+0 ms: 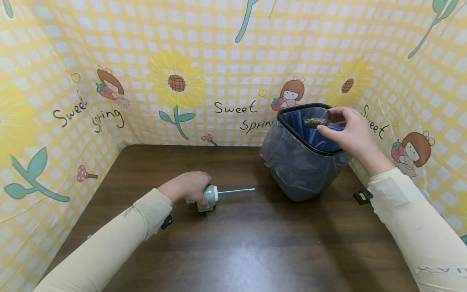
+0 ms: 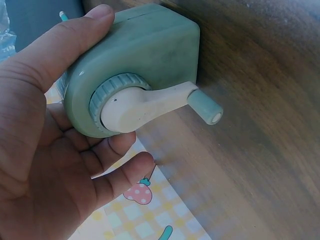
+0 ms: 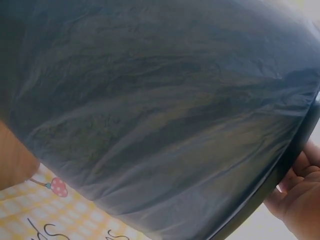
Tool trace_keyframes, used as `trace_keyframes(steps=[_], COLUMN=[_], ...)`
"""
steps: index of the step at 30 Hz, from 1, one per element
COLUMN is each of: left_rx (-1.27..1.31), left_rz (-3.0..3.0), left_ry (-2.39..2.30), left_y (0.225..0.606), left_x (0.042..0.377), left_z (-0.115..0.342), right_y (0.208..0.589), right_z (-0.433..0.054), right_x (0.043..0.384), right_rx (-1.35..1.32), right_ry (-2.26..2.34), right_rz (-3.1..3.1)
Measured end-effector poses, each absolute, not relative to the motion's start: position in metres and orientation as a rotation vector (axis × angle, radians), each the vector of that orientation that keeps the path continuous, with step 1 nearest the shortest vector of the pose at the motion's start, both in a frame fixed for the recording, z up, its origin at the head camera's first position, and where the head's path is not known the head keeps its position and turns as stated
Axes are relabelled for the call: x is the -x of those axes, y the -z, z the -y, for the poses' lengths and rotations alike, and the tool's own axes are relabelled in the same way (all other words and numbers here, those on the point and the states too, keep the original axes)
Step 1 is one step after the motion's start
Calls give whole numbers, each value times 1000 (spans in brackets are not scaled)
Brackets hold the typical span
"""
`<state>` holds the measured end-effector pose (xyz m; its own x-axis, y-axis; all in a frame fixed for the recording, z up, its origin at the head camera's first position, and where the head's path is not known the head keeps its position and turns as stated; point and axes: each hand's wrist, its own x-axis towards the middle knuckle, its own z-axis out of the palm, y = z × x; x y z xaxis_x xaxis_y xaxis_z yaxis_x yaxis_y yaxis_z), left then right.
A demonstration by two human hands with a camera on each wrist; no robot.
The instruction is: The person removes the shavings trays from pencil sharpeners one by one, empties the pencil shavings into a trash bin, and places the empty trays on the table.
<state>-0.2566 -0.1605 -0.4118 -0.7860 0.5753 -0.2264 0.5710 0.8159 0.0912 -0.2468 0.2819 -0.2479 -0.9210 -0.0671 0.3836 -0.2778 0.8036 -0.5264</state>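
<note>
While the left hand point(image 1: 187, 185) grips a sharpener point(image 2: 150, 55) left of the tabletop's point(image 1: 233, 251) middle, its pencil point(image 1: 235, 191) pointing right, the right hand point(image 1: 352, 129), nearer the bin point(image 1: 304, 182) by the far right corner, pinches a clear box point(image 1: 314, 122) at its mouth. The box's long axis runs leftward; I count one of each.

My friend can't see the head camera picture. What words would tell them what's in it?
A person's right hand holds a see-through container of dark bits over a bag-lined bin. The left hand grips a green pencil sharpener with a blue pencil sticking out, on a brown table. Yellow checked cloth hangs behind.
</note>
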Motion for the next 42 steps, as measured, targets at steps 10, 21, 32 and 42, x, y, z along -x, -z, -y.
trace_keyframes(steps=[10, 21, 32, 42], left_rx=[-879, -876, -890, -881], left_rz=[-2756, -2753, -2748, -2749], left_ry=[-54, -48, -43, -51], left_y=[412, 412, 412, 413], left_x=[256, 257, 257, 257], left_z=[161, 161, 161, 161], right_y=[245, 243, 245, 244], right_z=[-284, -286, -289, -290], right_x=[249, 250, 251, 253], right_rx=[-274, -300, -294, -331], right_ry=[-794, -717, -635, -596], right_rz=[2655, 2681, 2725, 2740])
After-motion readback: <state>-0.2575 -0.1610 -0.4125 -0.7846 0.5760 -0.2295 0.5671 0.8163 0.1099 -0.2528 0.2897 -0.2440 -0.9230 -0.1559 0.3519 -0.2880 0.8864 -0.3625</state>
